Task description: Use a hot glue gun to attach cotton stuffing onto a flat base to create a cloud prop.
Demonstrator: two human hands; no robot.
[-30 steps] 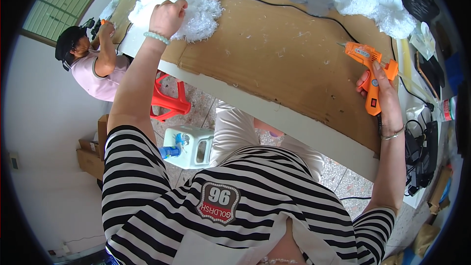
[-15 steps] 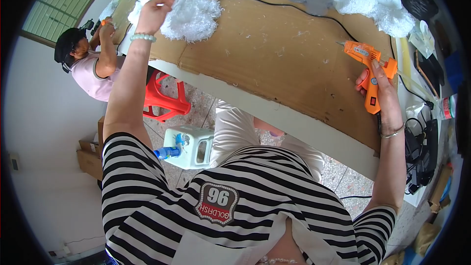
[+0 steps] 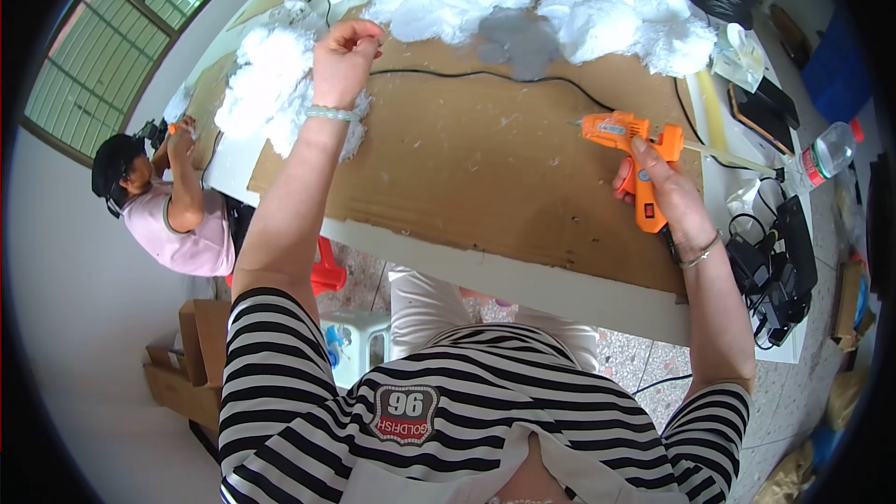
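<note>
My right hand [image 3: 674, 194] grips an orange hot glue gun [image 3: 646, 182] by its handle, nozzle pointing left above the cardboard. A pale glue stick [image 3: 714, 151] sticks out of its back end. My left hand [image 3: 343, 61] is raised at the far left of the table, thumb and fingertips pinched together. Whatever is between those fingertips is too small to make out. Below and left of that hand lies a fluffy white fibre heap [image 3: 266, 93], partly hidden by my left forearm. The brown cardboard sheet [image 3: 467, 159] covers much of the white table.
More white fluff [image 3: 621, 14] and a dark grey sheer piece [image 3: 521, 42] lie at the back. A black cable [image 3: 467, 73] crosses the cardboard. Black adapters [image 3: 779, 266] and a clear bottle [image 3: 826, 154] are at right. Another person [image 3: 187, 210] works at far left.
The view has shifted, showing more of the far table. My left hand has gone from over the white fluff to its right side, still pinched. My right hand keeps holding the glue gun.
</note>
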